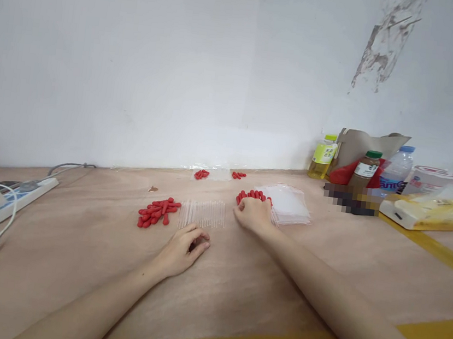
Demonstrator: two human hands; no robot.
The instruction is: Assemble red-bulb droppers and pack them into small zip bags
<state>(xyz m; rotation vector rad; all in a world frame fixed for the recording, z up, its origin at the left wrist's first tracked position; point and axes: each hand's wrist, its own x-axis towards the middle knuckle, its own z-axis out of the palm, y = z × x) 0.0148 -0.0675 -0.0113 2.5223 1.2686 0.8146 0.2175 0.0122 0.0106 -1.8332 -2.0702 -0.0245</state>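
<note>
My right hand (253, 214) rests over the near side of a row of red rubber dropper bulbs (254, 194), its fingers bent down and pressed together; what the fingertips hold is hidden. My left hand (184, 251) lies on the table with loosely curled fingers, the thumb apart from them and nothing visible between. Just beyond it, a row of thin clear tubes (202, 213) lies side by side. Left of the tubes is a loose pile of red bulbs (157, 212). A stack of clear plastic bags (288, 203) sits to the right of my right hand.
Near the wall are clear bags (218, 174) with red pieces (201, 175). A power strip (28, 197) with white cables occupies the left. At right stand a yellow drink bottle (322, 158), a brown drink bottle (365, 170), a clear water bottle (396, 171) and a tissue pack (428, 211).
</note>
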